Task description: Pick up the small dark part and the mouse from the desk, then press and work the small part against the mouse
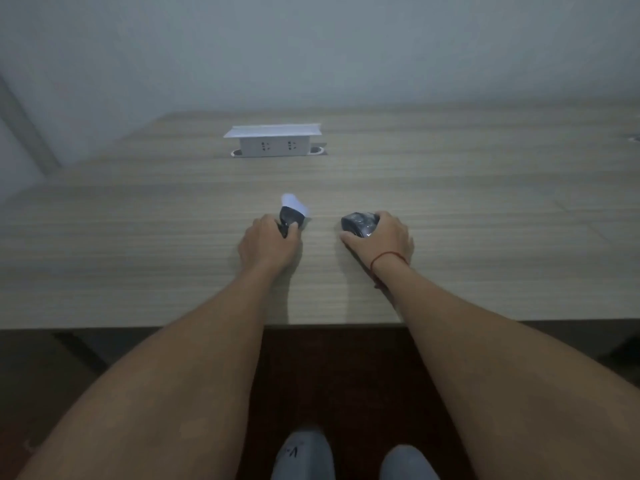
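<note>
Step – grasping | our left hand (268, 242) pinched a dark-and-white piece (291, 213), our right hand (382, 237) gripped the dark mouse (358, 223) on the tabletop (138, 237) | next – likely careful alignment of both

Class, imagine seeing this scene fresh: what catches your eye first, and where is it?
Two bare hands at mid-table: the left hand grips a small dark piece with a white part, the right hand holds a dark rounded object. Behind them, a white socket box stands on the wooden table.
</note>
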`<state>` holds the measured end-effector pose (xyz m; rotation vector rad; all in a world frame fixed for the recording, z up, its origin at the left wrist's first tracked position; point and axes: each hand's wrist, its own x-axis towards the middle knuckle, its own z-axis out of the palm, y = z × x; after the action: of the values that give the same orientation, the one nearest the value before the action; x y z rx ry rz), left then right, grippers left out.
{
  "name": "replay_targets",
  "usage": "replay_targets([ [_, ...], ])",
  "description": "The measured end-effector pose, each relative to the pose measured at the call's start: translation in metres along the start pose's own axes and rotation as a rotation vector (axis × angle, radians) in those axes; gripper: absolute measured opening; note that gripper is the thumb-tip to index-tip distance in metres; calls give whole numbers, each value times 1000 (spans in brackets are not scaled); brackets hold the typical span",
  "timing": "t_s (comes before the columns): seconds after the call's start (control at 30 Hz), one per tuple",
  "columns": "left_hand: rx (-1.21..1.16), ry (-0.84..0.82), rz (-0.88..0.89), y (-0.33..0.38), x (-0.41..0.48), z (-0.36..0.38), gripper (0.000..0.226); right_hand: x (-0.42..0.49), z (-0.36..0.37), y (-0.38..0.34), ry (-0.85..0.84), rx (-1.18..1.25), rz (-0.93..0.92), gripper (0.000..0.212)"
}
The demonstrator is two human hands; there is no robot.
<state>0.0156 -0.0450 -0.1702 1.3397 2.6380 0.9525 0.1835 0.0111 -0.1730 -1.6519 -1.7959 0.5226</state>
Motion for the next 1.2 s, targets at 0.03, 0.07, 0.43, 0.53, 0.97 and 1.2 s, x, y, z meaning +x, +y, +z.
replay_targets([
  [0.03,-42,23,23,-4,-3,2,36,-2,0,3,2,39,-18,66],
  [0.07,-79,36,44,-7,-7,2,34,-6,0,4,3,78,-38,67],
  [0.43,-406,136,117,2,-41,-9,28,-30,-5,9,-167,152,-132,67],
  [0.53,-586,196,16,14,-34,-15,33,-28,-3,9,-155,91,-173,68],
  [0.97,-596,272,152,33,-34,5,28,-22,4,5,-142,9,-237,65],
  [1.2,-482,300,154,39,-30,-3,31,-23,0,7,-147,-7,-244,60],
])
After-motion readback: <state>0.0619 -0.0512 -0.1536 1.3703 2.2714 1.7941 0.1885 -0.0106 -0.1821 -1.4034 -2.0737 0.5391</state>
